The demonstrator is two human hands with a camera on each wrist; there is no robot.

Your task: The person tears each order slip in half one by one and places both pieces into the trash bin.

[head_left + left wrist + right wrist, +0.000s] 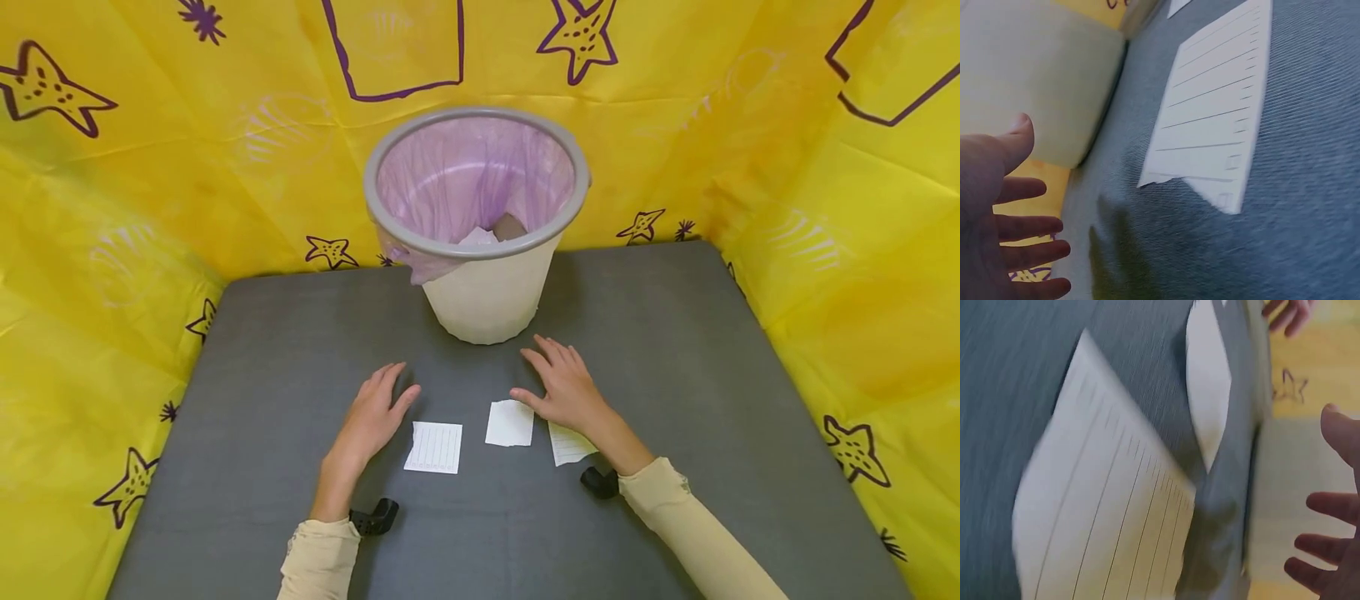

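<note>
Three torn pieces of paper lie on the grey table. The left one, a lined paper piece (435,448), has a ragged edge toward my left hand (372,417), whose fingers are spread and hold nothing. A plain white paper piece (510,423) sits in the middle. Partly hidden under my right hand (566,390) in the head view is another lined paper piece (568,445); the right wrist view shows this lined piece (1107,487) large, with the hand's fingers extended and apart from it. Both hands hover over the table with nothing in them.
A light wastebasket (487,300) with a grey rim and a purple liner stands at the back of the table, crumpled paper (478,237) and a brownish scrap (509,227) inside. Yellow patterned cloth (285,167) hangs around the table. Black wrist cameras (377,517) sit by both wrists.
</note>
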